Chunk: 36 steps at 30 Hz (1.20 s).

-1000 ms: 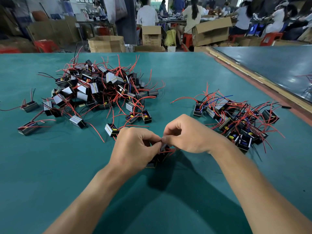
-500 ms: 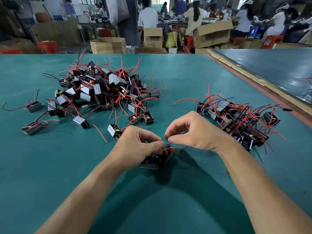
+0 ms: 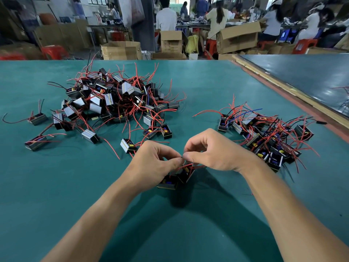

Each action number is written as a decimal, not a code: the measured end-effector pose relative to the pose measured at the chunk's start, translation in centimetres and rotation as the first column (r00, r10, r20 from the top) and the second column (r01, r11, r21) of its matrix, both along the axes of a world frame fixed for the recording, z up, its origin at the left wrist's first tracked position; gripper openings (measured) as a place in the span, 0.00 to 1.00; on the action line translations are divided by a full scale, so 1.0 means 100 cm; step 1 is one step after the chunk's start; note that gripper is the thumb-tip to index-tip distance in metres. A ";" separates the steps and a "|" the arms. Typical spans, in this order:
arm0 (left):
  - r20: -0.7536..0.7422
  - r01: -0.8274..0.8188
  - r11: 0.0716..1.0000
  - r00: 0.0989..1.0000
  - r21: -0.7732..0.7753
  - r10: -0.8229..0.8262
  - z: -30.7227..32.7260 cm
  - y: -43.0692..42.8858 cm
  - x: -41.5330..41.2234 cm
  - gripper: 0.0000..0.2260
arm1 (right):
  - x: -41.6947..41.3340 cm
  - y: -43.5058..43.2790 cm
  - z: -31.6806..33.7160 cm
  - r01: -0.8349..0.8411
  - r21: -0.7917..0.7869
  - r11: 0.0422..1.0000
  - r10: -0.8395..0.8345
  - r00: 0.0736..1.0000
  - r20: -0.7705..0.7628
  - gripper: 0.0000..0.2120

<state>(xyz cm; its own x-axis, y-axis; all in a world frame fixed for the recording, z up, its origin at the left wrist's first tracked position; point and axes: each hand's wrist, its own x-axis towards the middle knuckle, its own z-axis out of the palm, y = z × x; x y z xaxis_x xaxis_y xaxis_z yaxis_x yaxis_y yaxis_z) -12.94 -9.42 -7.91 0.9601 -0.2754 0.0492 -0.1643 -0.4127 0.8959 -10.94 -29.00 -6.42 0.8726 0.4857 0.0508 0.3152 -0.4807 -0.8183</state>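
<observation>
**A:** Where is the piece, and how are the hands set?

**B:** It's at the centre of the frame; a pair of black modules (image 3: 168,183) lies on the green table (image 3: 56,195), just beneath the knuckles. The left hand (image 3: 156,161) and right hand (image 3: 213,154) meet fingertip to fingertip; each pinches the ends of the red leads (image 3: 183,166) between thumb and forefinger.

**A:** How far along is it?

**B:** I'd judge early; the big heap (image 3: 117,103) at upper left looks like the share left to do, and the smaller heap (image 3: 264,137) at right looks finished. This pair's join isn't finished yet.

**A:** Which way does it point?

**B:** The pair's long axis runs from lower left to upper right; the open faces look up, and the leads rise toward the pinch.
</observation>
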 end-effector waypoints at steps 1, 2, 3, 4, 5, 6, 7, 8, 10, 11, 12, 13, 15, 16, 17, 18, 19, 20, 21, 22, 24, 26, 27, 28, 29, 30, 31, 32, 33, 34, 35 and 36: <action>0.006 0.004 1.000 1.000 0.005 -0.004 0.000 0.000 0.000 0.07 | 0.000 0.001 0.000 -0.003 0.000 1.000 0.003 1.000 -0.005 0.09; 0.008 0.005 1.000 1.000 0.007 -0.005 0.001 0.000 -0.001 0.06 | 0.000 0.001 0.000 -0.003 0.007 1.000 0.003 1.000 -0.009 0.09; 0.009 0.004 1.000 1.000 0.010 -0.005 0.001 0.001 -0.001 0.06 | -0.001 0.001 0.000 0.003 0.015 1.000 -0.003 1.000 -0.007 0.09; 0.009 0.003 1.000 1.000 0.013 -0.003 0.001 0.000 -0.001 0.06 | -0.001 0.001 0.001 0.012 0.018 1.000 -0.012 1.000 -0.001 0.08; 0.009 0.001 1.000 1.000 0.015 -0.001 0.001 0.000 -0.001 0.06 | -0.001 0.001 0.001 0.021 0.011 1.000 -0.021 1.000 0.006 0.08; 0.009 0.000 1.000 1.000 0.016 0.000 0.001 0.000 -0.001 0.05 | -0.001 0.002 0.002 0.026 -0.002 1.000 -0.026 1.000 0.010 0.07; 0.009 0.001 1.000 1.000 0.018 -0.001 0.001 0.000 -0.002 0.05 | -0.002 0.002 0.002 0.027 -0.017 0.999 -0.027 1.000 0.008 0.07; 0.014 0.001 1.000 1.000 0.022 -0.001 0.000 -0.001 -0.002 0.05 | -0.003 0.003 0.003 0.030 -0.030 0.999 -0.030 1.000 -0.002 0.07; 0.056 -0.005 0.999 0.998 0.048 0.002 -0.001 -0.002 -0.003 0.07 | -0.003 0.005 0.003 0.054 -0.048 0.997 -0.056 0.997 -0.053 0.08; 0.097 -0.011 0.998 0.995 0.068 0.005 -0.001 -0.002 -0.004 0.08 | -0.003 0.006 0.002 0.077 -0.052 0.996 -0.081 0.992 -0.096 0.11; 0.150 -0.021 0.996 0.989 0.091 0.007 -0.001 -0.003 -0.005 0.08 | -0.002 0.007 0.002 0.103 -0.050 0.993 -0.110 0.983 -0.149 0.13; 0.210 -0.029 0.993 0.978 0.117 0.004 -0.001 -0.004 -0.006 0.07 | -0.002 0.008 0.001 0.125 -0.044 0.991 -0.132 0.969 -0.209 0.15; 0.298 -0.035 0.987 0.954 0.156 -0.013 -0.001 -0.005 -0.007 0.06 | -0.001 0.010 0.001 0.151 -0.023 0.988 -0.151 0.938 -0.311 0.14; 0.308 -0.036 0.986 0.951 0.162 -0.017 -0.002 -0.004 -0.007 0.05 | -0.001 0.009 0.002 0.157 -0.011 0.988 -0.151 0.928 -0.340 0.12; 0.295 -0.033 0.987 0.955 0.159 -0.016 -0.003 -0.004 -0.006 0.06 | -0.001 0.008 0.003 0.155 0.005 0.988 -0.144 0.926 -0.350 0.11; 0.263 -0.028 0.989 0.965 0.147 -0.012 -0.004 -0.004 -0.004 0.06 | -0.001 0.007 0.003 0.145 0.022 0.989 -0.129 0.930 -0.343 0.11; 0.220 -0.021 0.992 0.975 0.125 -0.007 -0.005 -0.003 -0.002 0.07 | -0.001 0.004 0.003 0.129 0.040 0.991 -0.110 0.940 -0.322 0.11; 0.172 -0.008 0.995 0.985 0.095 -0.008 -0.004 -0.003 0.000 0.08 | -0.001 0.001 0.004 0.109 0.065 0.992 -0.085 0.952 -0.294 0.10; 0.122 0.012 0.998 0.992 0.058 -0.019 -0.004 -0.002 0.001 0.08 | -0.001 -0.002 0.004 0.082 0.100 0.992 -0.053 0.962 -0.267 0.09; 0.075 0.036 0.999 0.996 0.022 -0.038 -0.003 -0.002 0.001 0.07 | -0.001 -0.004 0.004 0.052 0.136 0.989 -0.017 0.970 -0.241 0.08; 0.008 0.079 0.996 0.997 -0.029 -0.078 -0.002 -0.001 0.001 0.06 | 0.000 -0.009 0.003 -0.001 0.187 0.982 0.039 0.979 -0.198 0.11; -0.024 0.093 0.995 0.995 -0.045 -0.094 -0.002 -0.001 0.001 0.05 | 0.001 -0.010 0.001 -0.035 0.202 0.979 0.069 0.984 -0.163 0.13; -0.034 0.093 0.995 0.995 -0.043 -0.094 -0.003 0.000 0.001 0.05 | 0.001 -0.010 0.000 -0.046 0.201 0.979 0.077 0.985 -0.151 0.14; -0.041 0.093 0.995 0.995 -0.038 -0.094 -0.003 0.000 0.001 0.05 | 0.002 -0.010 0.000 -0.053 0.200 0.978 0.083 0.986 -0.144 0.14; -0.046 0.094 0.995 0.994 -0.034 -0.096 -0.004 0.000 0.002 0.05 | 0.002 -0.010 -0.001 -0.059 0.201 0.978 0.088 0.987 -0.137 0.13; -0.049 0.098 0.995 0.994 -0.032 -0.100 -0.004 0.001 0.002 0.05 | 0.003 -0.011 -0.002 -0.064 0.202 0.977 0.091 0.987 -0.131 0.12; -0.052 0.102 0.994 0.993 -0.030 -0.103 -0.004 0.001 0.002 0.05 | 0.003 -0.011 -0.002 -0.067 0.202 0.977 0.094 0.988 -0.125 0.11; -0.056 0.105 0.994 0.993 -0.030 -0.107 -0.004 0.002 0.002 0.05 | 0.004 -0.011 -0.002 -0.070 0.200 0.977 0.096 0.988 -0.121 0.11; -0.059 0.109 0.994 0.992 -0.031 -0.110 -0.004 0.002 0.002 0.05 | 0.004 -0.011 -0.003 -0.074 0.195 0.978 0.098 0.988 -0.117 0.10; -0.062 0.113 0.993 0.992 -0.031 -0.114 -0.003 0.002 0.001 0.05 | 0.004 -0.011 -0.003 -0.077 0.189 0.979 0.100 0.988 -0.114 0.09; -0.062 0.118 0.993 0.991 -0.026 -0.119 -0.003 0.002 0.001 0.05 | 0.005 -0.011 -0.003 -0.077 0.182 0.980 0.099 0.989 -0.113 0.07; -0.061 0.124 0.992 0.990 -0.017 -0.125 -0.002 0.002 0.001 0.06 | 0.005 -0.010 -0.003 -0.073 0.175 0.982 0.094 0.989 -0.113 0.06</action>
<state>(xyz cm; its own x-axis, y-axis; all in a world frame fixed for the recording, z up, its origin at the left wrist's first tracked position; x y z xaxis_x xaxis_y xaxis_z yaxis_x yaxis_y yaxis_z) -12.82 -9.17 -8.14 0.9196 -0.3929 -0.0049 -0.1577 -0.3804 0.9113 -10.48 -30.03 -6.70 0.8341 0.5504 0.0363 0.2431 -0.3077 -0.9199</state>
